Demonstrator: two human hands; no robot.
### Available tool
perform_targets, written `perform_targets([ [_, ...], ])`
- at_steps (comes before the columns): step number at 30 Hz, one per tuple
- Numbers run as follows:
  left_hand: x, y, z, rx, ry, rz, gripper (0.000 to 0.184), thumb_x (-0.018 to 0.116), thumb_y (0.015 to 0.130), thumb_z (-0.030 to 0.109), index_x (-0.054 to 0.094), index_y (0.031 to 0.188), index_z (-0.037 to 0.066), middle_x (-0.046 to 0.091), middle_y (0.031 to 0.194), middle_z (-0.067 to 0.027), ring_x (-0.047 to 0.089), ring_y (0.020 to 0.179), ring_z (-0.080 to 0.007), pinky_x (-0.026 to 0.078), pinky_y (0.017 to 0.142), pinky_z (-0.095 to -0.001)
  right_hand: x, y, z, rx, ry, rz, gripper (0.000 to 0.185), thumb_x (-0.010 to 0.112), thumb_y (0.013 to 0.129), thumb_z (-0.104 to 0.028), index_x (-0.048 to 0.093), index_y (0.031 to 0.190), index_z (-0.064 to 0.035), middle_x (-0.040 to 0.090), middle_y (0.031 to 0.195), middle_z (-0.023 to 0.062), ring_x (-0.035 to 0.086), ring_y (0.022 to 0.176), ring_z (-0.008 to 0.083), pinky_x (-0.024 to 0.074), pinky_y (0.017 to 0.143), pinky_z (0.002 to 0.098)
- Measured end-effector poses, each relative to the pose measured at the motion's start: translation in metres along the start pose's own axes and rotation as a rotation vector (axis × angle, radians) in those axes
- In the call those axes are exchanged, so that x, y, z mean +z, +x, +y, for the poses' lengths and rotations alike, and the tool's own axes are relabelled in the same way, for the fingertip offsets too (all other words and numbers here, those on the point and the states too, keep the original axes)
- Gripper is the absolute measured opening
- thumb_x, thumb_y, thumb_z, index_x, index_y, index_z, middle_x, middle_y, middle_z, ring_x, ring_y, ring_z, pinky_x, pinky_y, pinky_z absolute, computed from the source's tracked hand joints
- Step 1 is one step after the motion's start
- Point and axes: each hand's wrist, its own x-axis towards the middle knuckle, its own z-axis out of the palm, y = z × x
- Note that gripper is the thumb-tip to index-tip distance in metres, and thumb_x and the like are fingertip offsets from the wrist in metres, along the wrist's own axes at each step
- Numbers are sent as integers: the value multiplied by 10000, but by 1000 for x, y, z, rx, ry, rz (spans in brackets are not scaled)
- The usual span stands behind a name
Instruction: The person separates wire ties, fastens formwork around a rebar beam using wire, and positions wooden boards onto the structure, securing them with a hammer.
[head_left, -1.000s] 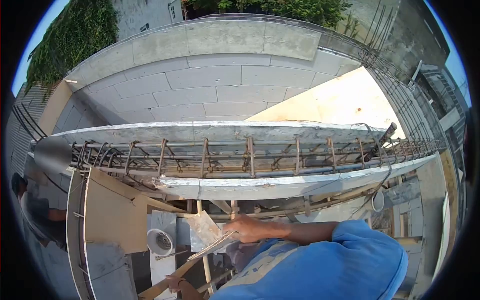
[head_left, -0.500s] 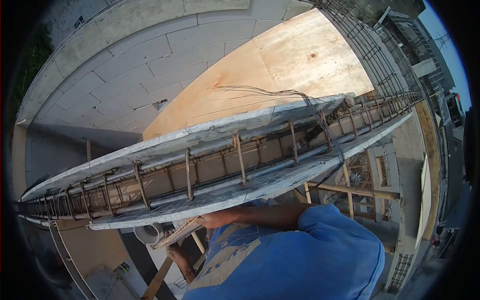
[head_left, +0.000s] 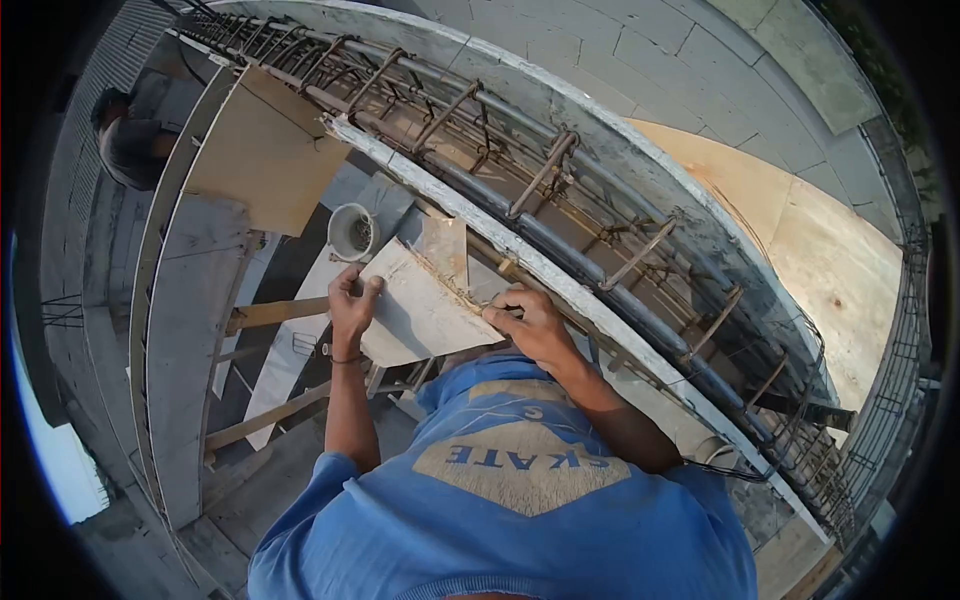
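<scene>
A pale, flat piece of plywood board with a rough, splintered upper edge is held level in front of my chest. My left hand grips its left edge, thumb on top and fingers curled at the side. At the right corner, my right hand is closed on the board beside the frayed edge, with its fingertips partly hidden. Just beyond the board stands a grey bucket whose contents are too small to name.
A long formwork trough with white-edged boards and a rebar cage runs diagonally past my right. Wooden props and a plywood panel are at left. Another person is at far left. A block wall rises behind.
My view has swung round, so the trough now slants down to the right. The board, earlier seen nearly edge-on, now shows its broad face. Both hands still hold it.
</scene>
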Motion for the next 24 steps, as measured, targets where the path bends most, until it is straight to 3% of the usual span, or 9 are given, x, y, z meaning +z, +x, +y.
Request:
perform_targets([
  [2, -10, 0, 21, -49, 160, -25, 475, 788, 889, 448, 690, 802, -8, 540, 637, 56, 432, 599, -47, 343, 523, -272, 10, 3, 26, -62, -51, 12, 209, 724, 912, -164, 720, 850, 35, 645, 741, 83, 588, 734, 148, 448, 668, 326],
  [3, -12, -1, 23, -56, 153, 1, 475, 788, 889, 448, 690, 802, -8, 540, 637, 56, 432, 599, -47, 343, 523, -272, 7, 1, 12, 51, -33, -75, 249, 723, 922, -210, 719, 914, 39, 686, 814, 135, 612, 783, 170, 486, 727, 343],
  [8, -19, -14, 19, -113, 301, -95, 501, 779, 885, 465, 692, 752, -10, 558, 594, -4, 469, 571, -65, 371, 501, -306, 18, 1, 36, -19, 46, -132, 227, 677, 965, -199, 710, 939, 24, 689, 793, 84, 635, 744, 148, 500, 691, 315],
  [10, -16, -20, 19, -149, 243, -80, 502, 771, 895, 462, 690, 750, -11, 572, 606, 0, 478, 573, -61, 376, 502, -302, 20, -1, 36, 320, 501, -300, 167, 650, 988, -159, 692, 949, -3, 676, 789, 50, 623, 706, 107, 514, 665, 268],
  [15, 5, -35, 12, -259, -51, -79, 501, 704, 967, 442, 681, 720, 7, 589, 648, 53, 475, 586, -19, 373, 507, -267, 37, -9, 23, 490, 1051, -444, 151, 647, 997, -156, 671, 982, -8, 692, 817, 44, 650, 667, 124, 534, 609, 275],
  [17, 13, -39, -16, -262, -124, -81, 493, 700, 973, 431, 682, 721, 8, 589, 649, 55, 470, 588, -15, 370, 507, -260, 39, -12, 6, 588, 1151, -455, 160, 622, 999, -137, 649, 1035, 16, 718, 881, 82, 685, 689, 155, 581, 704, 291],
  [21, 22, -50, -24, -256, -210, -2, 497, 703, 977, 410, 667, 687, 8, 575, 640, 61, 447, 577, -14, 343, 497, -255, 38, -8, 12, 436, 1120, -606, 191, 627, 1007, -169, 649, 1043, 17, 705, 839, 72, 672, 644, 145, 576, 608, 279],
  [23, 18, -50, -23, -241, -132, 88, 520, 730, 949, 414, 661, 649, -6, 561, 587, 48, 445, 547, -29, 341, 477, -279, 33, -10, 3, 411, 698, -379, 190, 616, 1017, -177, 663, 987, 4, 703, 850, 84, 649, 589, 158, 528, 500, 290],
  [24, 11, -52, -27, -242, -133, 90, 520, 730, 949, 414, 661, 649, -6, 561, 587, 48, 445, 547, -29, 341, 477, -279, 34, -12, 4, 413, 696, -381, 190, 616, 1017, -177, 663, 987, 4, 703, 850, 84, 649, 589, 158, 528, 500, 290],
])
